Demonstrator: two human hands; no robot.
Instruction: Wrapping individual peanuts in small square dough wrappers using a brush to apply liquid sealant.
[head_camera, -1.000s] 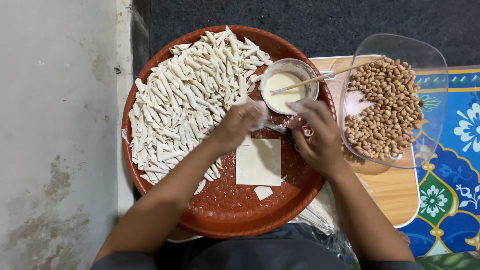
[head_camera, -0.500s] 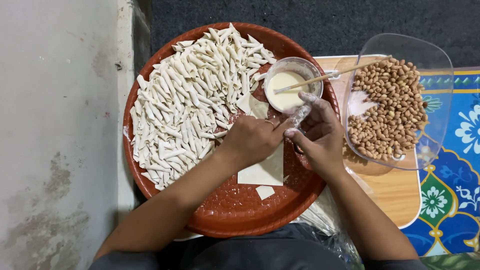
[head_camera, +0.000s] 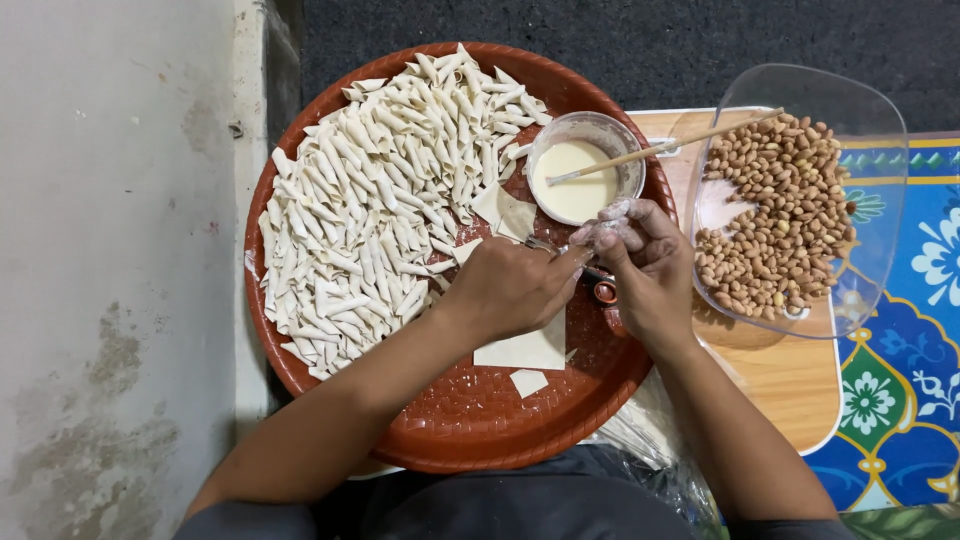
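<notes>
My left hand (head_camera: 510, 290) and my right hand (head_camera: 645, 268) meet fingertip to fingertip over the round red tray (head_camera: 470, 420). Both pinch a small floury dough piece (head_camera: 592, 240) that is mostly hidden by the fingers. My left hand lies over a square dough sheet (head_camera: 530, 350). A heap of rolled dough pieces (head_camera: 380, 210) fills the left half of the tray. Just beyond my right hand is a small bowl of white paste (head_camera: 580, 180) with a wooden stick (head_camera: 690, 140) resting in it.
A clear dish of peanuts (head_camera: 790, 210) stands on a wooden board (head_camera: 790, 380) right of the tray. A small dough scrap (head_camera: 528, 382) and a folded sheet (head_camera: 505, 212) lie on the tray. A red-and-metal object (head_camera: 603, 292) shows under my right hand. A grey wall (head_camera: 110, 270) is on the left.
My left hand has left the edge of the dough heap and moved right to meet my right hand. The right hand has stayed near the paste bowl.
</notes>
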